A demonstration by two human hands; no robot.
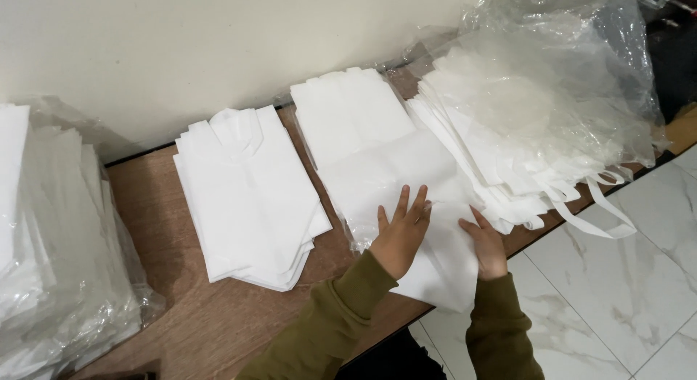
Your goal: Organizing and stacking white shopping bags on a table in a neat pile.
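Observation:
My left hand [399, 235] lies flat, fingers spread, on a folded white fabric bag [406, 180] that sits in a clear plastic sleeve on the wooden table [152, 198]. My right hand [486, 242] presses on the same bag's right edge, fingers curled over it. The bag's near corner hangs past the table's front edge. Under it lies a stack of similar white bags [348, 108] reaching toward the wall. Both arms wear olive green sleeves.
A second stack of white folded bags [247, 195] lies to the left. A plastic-wrapped pile [51, 242] sits at far left. A big loose heap of bags under clear plastic [537, 111] fills the right. Marble floor tiles [639, 278] lie beyond the table edge.

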